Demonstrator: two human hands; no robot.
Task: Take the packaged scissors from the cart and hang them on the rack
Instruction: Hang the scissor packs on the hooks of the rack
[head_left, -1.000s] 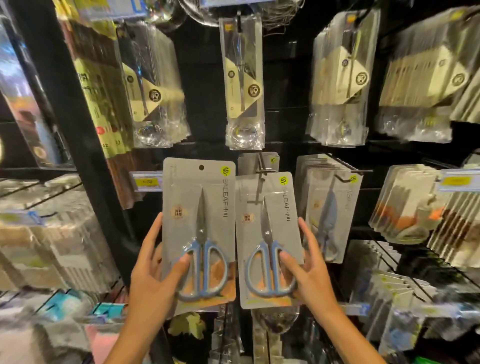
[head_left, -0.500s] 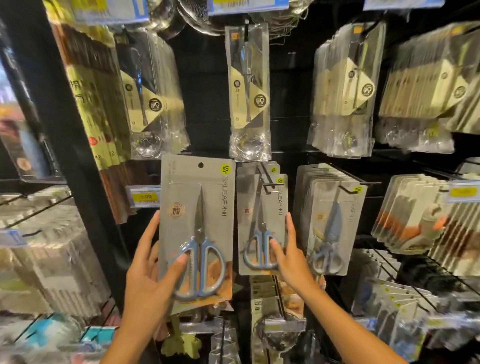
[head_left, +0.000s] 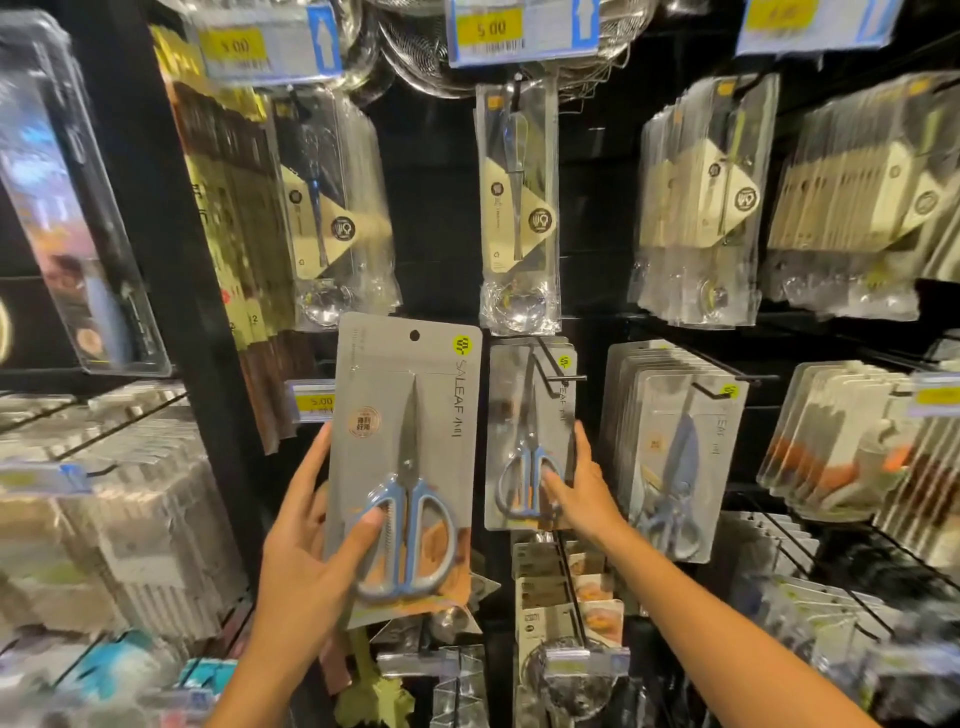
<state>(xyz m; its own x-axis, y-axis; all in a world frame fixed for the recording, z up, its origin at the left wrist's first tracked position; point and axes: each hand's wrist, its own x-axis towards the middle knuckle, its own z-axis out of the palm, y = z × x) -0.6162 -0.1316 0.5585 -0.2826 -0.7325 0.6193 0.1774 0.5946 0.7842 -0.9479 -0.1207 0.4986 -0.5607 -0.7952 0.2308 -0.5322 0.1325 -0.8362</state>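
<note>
My left hand (head_left: 306, 551) holds a grey card pack of blue-handled scissors (head_left: 408, 457) upright in front of the rack, thumb across the handles. My right hand (head_left: 582, 483) grips the lower edge of a second scissors pack (head_left: 524, 410), which sits threaded on a black hook (head_left: 558, 364) of the rack, against other packs of the same kind behind it. The cart is out of view.
A row of larger blue shears packs (head_left: 675, 447) hangs on the hook to the right. Clear-bagged utensils (head_left: 519, 208) hang above, with yellow price tags (head_left: 491, 28) on top. Stacked boxed goods (head_left: 104, 509) fill the left shelves; small packs (head_left: 571, 597) hang below.
My right hand has pushed its scissors pack back along the hook, further from me. The left pack stays held upright. The view has tilted upward, showing the price tags.
</note>
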